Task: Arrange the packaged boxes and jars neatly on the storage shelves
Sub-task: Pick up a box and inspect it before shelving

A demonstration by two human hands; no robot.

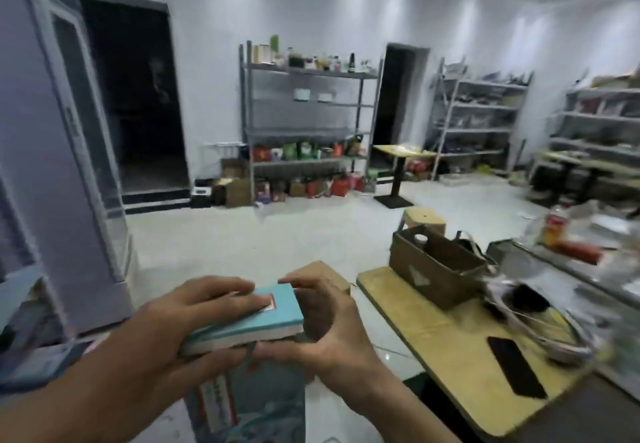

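A teal packaged box (pixel 273 314) with a white edge and a red-and-white label sits in both my hands, low in the middle of the view. My left hand (pixel 194 325) lies over its top and left side. My right hand (pixel 322 318) grips its right end, thumb underneath. A bigger blue printed box (pixel 263 401) hangs just below them. Across the room a grey metal storage shelf (pixel 308 120) stands against the far wall, with bottles and jars on its top level and colourful packages on its low levels and the floor.
A wooden table (pixel 460 349) at my right carries an open cardboard box (pixel 436 266), a black phone (pixel 516 366) and a wire basket. A tall glass-door cabinet (pixel 79 152) stands at left. A small stool, a pedestal table and more shelves fill the right side.
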